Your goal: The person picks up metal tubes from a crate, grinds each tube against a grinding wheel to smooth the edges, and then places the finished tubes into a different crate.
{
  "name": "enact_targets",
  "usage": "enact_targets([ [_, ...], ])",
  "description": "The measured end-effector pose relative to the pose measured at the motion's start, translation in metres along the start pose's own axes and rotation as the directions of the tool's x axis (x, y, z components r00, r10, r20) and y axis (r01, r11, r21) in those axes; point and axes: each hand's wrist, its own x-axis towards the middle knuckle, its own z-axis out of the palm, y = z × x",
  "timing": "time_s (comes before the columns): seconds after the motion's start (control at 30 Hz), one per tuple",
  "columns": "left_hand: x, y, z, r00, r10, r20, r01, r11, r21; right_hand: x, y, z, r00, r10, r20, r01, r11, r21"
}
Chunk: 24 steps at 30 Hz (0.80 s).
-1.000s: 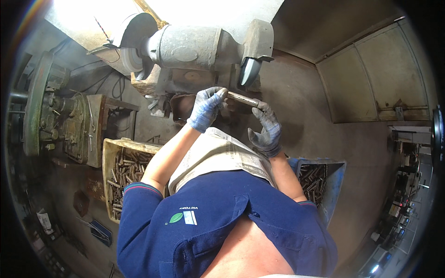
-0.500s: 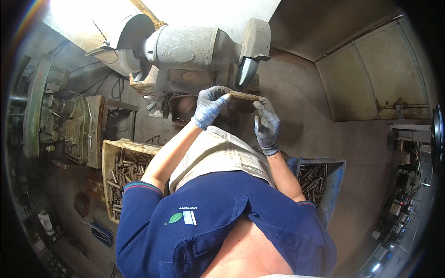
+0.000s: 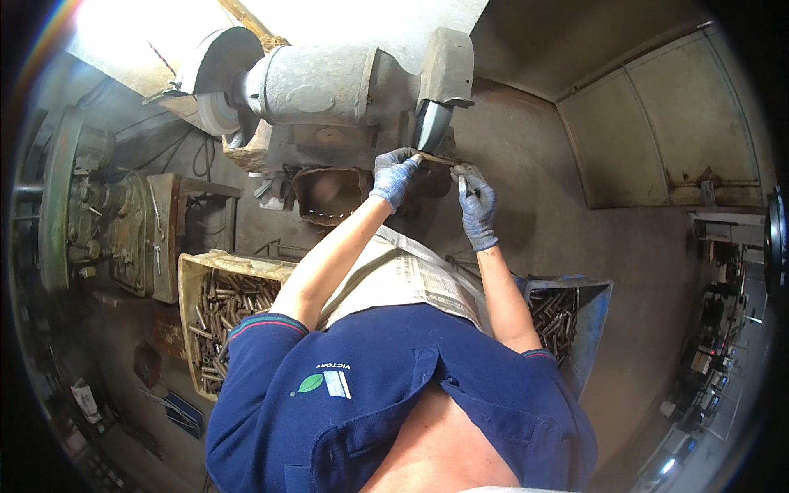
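Observation:
My gloved left hand [image 3: 394, 177] pinches the near-left end of a short, slim metal rod or tube [image 3: 440, 159]. At its other end my gloved right hand [image 3: 477, 205] grips it between thumb and fingers. The piece lies roughly level, right below the dark grinding wheel [image 3: 432, 126] on the right side of a bench grinder [image 3: 316, 82]. Whether it touches the wheel I cannot tell, since my left fingers cover that spot. Both gloves are blue and grey, with dark stains on the fingers.
A cream bin [image 3: 188, 320] full of small metal tubes [image 3: 234, 304] stands to my left, a blue bin [image 3: 596, 320] with similar pieces to my right. Newsprint [image 3: 423, 275] covers my lap. A rusty container [image 3: 329, 193] sits under the grinder; a green machine [image 3: 115, 222] stands far left.
Both hands have moved the metal piece forward, up to the lower end of the right wheel. Before, it was held nearer to me, below the wheel, with more of it visible.

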Motion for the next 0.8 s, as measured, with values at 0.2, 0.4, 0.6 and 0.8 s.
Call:
enact_targets([
  [0.2, -0.001, 0.008, -0.008, 0.996, -0.036, -0.086, 0.029, 0.997, -0.073, 0.002, 0.005, 0.016, 0.997, 0.050, 0.052, -0.051, 0.998, 0.025],
  [0.4, 0.002, 0.018, -0.034, 0.988, 0.020, -0.155, -0.019, 1.000, 0.006, 0.002, 0.005, 0.048, 0.998, 0.043, 0.051, -0.046, 0.997, 0.057],
  [0.6, 0.010, 0.007, -0.028, 0.991, 0.026, -0.128, -0.016, 0.996, 0.084, 0.004, 0.019, 0.038, 0.994, 0.109, 0.024, -0.110, 0.992, 0.055],
  [0.8, 0.022, -0.014, -0.009, 0.992, -0.069, -0.108, 0.073, 0.997, 0.028, 0.004, 0.032, 0.012, 0.969, 0.248, 0.005, -0.243, 0.944, 0.221],
])
